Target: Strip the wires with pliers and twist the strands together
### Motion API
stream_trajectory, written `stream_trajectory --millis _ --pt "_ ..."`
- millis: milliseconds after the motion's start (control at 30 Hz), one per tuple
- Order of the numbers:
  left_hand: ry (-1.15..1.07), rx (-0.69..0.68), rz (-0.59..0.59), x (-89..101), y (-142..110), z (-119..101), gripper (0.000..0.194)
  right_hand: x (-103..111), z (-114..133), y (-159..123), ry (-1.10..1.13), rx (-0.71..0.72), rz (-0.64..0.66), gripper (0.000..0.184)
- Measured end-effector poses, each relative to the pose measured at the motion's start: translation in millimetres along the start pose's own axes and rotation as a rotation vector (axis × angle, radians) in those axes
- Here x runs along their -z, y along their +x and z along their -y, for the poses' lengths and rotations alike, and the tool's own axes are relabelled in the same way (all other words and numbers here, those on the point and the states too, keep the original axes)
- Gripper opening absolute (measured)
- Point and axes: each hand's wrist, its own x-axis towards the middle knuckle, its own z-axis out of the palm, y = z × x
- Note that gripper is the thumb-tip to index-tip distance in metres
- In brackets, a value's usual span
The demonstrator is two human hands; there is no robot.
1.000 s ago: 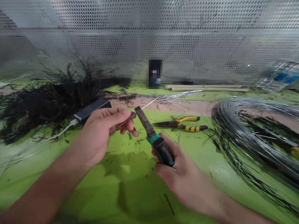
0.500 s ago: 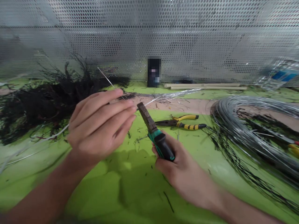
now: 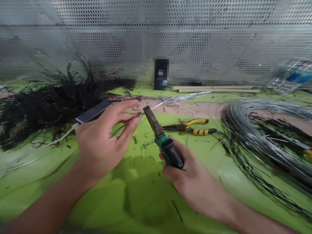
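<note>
My right hand (image 3: 181, 174) is wrapped round the green-and-black handles of a pair of pliers (image 3: 161, 138) whose rusty jaws point up and left. The jaw tips meet my left hand (image 3: 103, 141), whose thumb and fingers pinch a thin silver wire (image 3: 119, 129) right at the jaws. Both hands hover over the green table top (image 3: 136, 195).
Yellow-and-black pliers (image 3: 191, 126) lie just beyond my hands. A big coil of silver wire (image 3: 263, 130) fills the right side, a tangle of black fibres (image 3: 46, 102) the left, with a dark power bank (image 3: 94, 111) on a white cable. A perforated metal screen (image 3: 170, 39) stands behind.
My left hand turned the wire: it stuck up and left half a second ago, and now it lies low under my fingers. The power bank is uncovered again. My right hand barely moved.
</note>
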Motion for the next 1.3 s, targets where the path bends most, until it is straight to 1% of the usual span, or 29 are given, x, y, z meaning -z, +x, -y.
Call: stream_trajectory --millis 67,133,200,300,333,367,433,500,567,633,700,767,833,933,1000,1067,1133,1200,1233,1267,1300 --pt "-0.137 0.09 0.042 0.3 0.1 0.2 0.033 -0.2 0.7 -0.2 -0.002 0.011 -0.003 0.025" --pt "-0.359 0.198 0.092 0.6 3.2 1.6 0.035 -0.2 1.1 -0.4 0.003 0.004 0.008 0.026" --pt "-0.538 0.267 0.155 1.3 9.5 5.1 0.03 0.2 1.0 -0.6 0.023 -0.027 0.024 0.028" --pt "-0.67 0.26 0.267 4.0 20.4 15.0 0.019 2.1 0.2 -0.2 0.055 -0.055 0.031 0.027" --pt "-0.711 0.25 0.29 5.6 23.1 19.2 0.018 3.2 0.0 0.0 0.06 -0.046 0.029 0.025" --pt "-0.742 0.24 0.287 7.7 24.9 23.5 0.017 4.4 0.0 0.3 0.063 -0.035 0.026 0.023" --pt "-0.704 0.209 0.242 12.9 26.4 31.6 0.015 7.0 0.6 0.9 0.066 -0.018 0.017 0.02" --pt "-0.577 0.152 0.215 18.8 25.8 38.5 0.011 9.1 1.5 1.7 0.073 -0.016 0.001 0.018" --pt "-0.425 0.051 0.238 23.4 24.3 43.7 0.008 10.3 1.9 2.7 0.081 -0.016 -0.007 0.018" --pt "-0.309 -0.045 0.244 25.3 23.1 47.2 0.013 10.8 1.8 3.7 0.086 -0.017 -0.007 0.018" --pt "-0.234 -0.074 0.223 24.6 22.7 49.2 0.014 10.9 1.5 4.3 0.085 -0.027 -0.001 0.018" --pt "-0.279 -0.034 0.234 22.9 23.7 50.4 0.013 10.9 1.3 4.4 0.088 -0.035 0.004 0.018" --pt "-0.397 0.0 0.287 21.9 26.0 51.7 0.011 10.9 1.5 4.2 0.083 -0.033 0.005 0.018" --pt "-0.531 -0.024 0.368 21.2 29.7 55.3 0.01 10.9 1.5 3.3 0.072 -0.033 0.015 0.018" --pt "-0.547 -0.056 0.39 18.7 30.0 57.2 0.007 10.9 0.8 2.6 0.068 -0.047 0.02 0.018" --pt "-0.516 -0.074 0.333 13.0 27.3 55.9 0.009 10.8 -0.1 1.8 0.074 -0.061 0.006 0.018" --pt "-0.452 -0.101 0.184 4.9 22.2 49.5 0.022 10.4 -0.5 1.0 0.077 -0.06 -0.008 0.018" --pt "-0.347 -0.188 0.024 -2.6 16.3 38.1 0.037 9.3 0.1 -0.3 0.068 -0.045 -0.015 0.017" --pt "-0.26 -0.256 -0.045 -5.3 13.5 31.4 0.039 8.3 0.8 -1.2 0.053 -0.038 -0.014 0.017" --pt "-0.198 -0.286 -0.083 -6.9 10.9 24.5 0.038 7.2 1.7 -2.2 0.036 -0.035 -0.008 0.017" --pt "-0.163 -0.273 -0.09 -7.4 8.7 17.9 0.035 5.9 2.6 -3.4 0.021 -0.035 -0.004 0.018"
